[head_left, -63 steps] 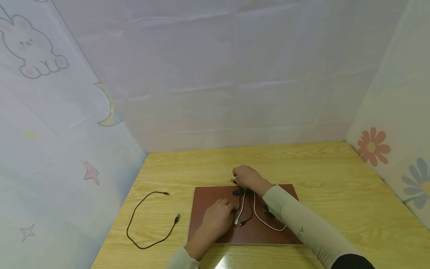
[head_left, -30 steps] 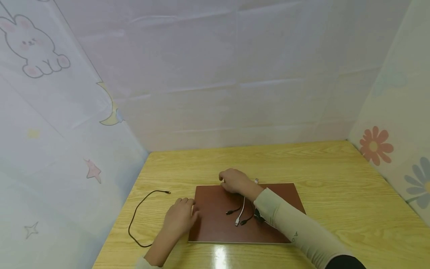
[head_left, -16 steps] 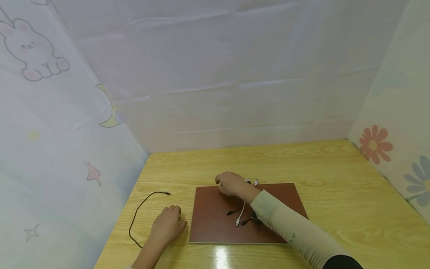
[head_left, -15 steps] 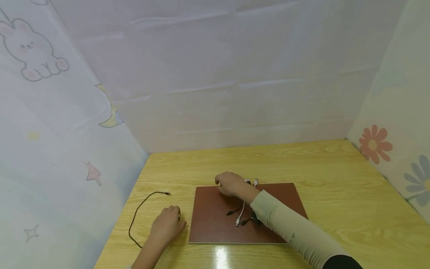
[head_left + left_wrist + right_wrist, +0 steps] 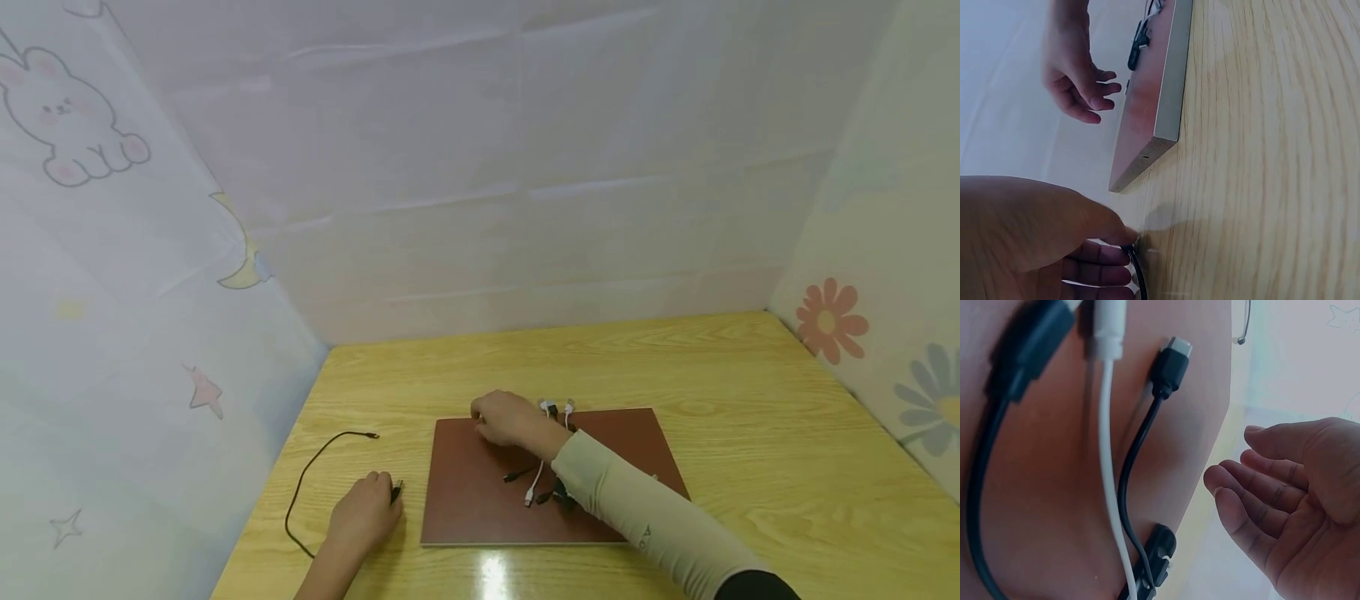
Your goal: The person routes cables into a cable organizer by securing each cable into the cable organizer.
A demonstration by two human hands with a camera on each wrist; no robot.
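Observation:
At the left of the table, my left hand (image 5: 365, 512) pinches the black USB plug (image 5: 396, 492) of a loose black cable (image 5: 287, 525). In the left wrist view, that cable (image 5: 1139, 275) runs from between thumb and fingers. My right hand (image 5: 510, 417), fingers loosely bent and holding nothing, hovers over the back left part of a reddish-brown board (image 5: 457, 500). On the board lie a white cable (image 5: 1107, 425) and black cables, one with a metal-tipped plug (image 5: 1169, 369). A black clip-like strip (image 5: 1163, 547) sits at the board's edge, beside these cables. The right forearm hides part of them.
White plugs (image 5: 569, 407) and a dark one stick out past the board's back edge. The board is thick, with a pale side edge (image 5: 1175, 75). Wood-grain table (image 5: 750, 433) surrounds it. Printed sheets (image 5: 420, 208) close off the back and both sides.
My left hand has moved from the board's cables leftward to the loose cable and taken its plug. The right hand has shifted left, away from the plugs at the board's back edge.

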